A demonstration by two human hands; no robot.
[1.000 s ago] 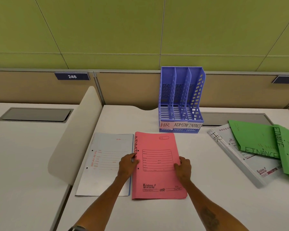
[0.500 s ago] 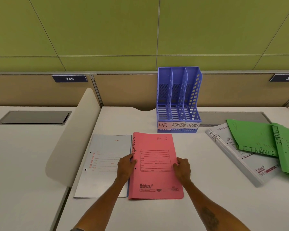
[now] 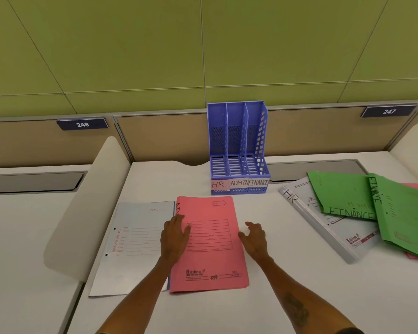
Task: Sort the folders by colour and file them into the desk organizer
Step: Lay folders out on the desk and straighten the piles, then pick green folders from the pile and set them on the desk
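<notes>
A pink card folder [image 3: 210,259] lies flat and closed on the white bench [image 3: 287,273], directly in front of the blue desk organizer [image 3: 237,145] and a little apart from it. Its cover carries a printed ruled form box, a small oval at the top and a "Krishna" mark near the bottom, with handwritten black letters along the spine edge. The left hand [image 3: 175,235] rests flat on the folder's left edge, fingers nearly straight, its grip closed round nothing. The right hand [image 3: 253,237] sits at the folder's right edge with fingers loosely bent and thumb just beside the card, its grip slack and empty. The organizer stands upright with three empty slots labelled HR, ADMIN and FINANCE. A pale blue folder [image 3: 135,247] lies just left of the pink one. To the right, a white folder [image 3: 323,227] marked HR lies under two green folders [image 3: 343,196] marked FINANCE.
</notes>
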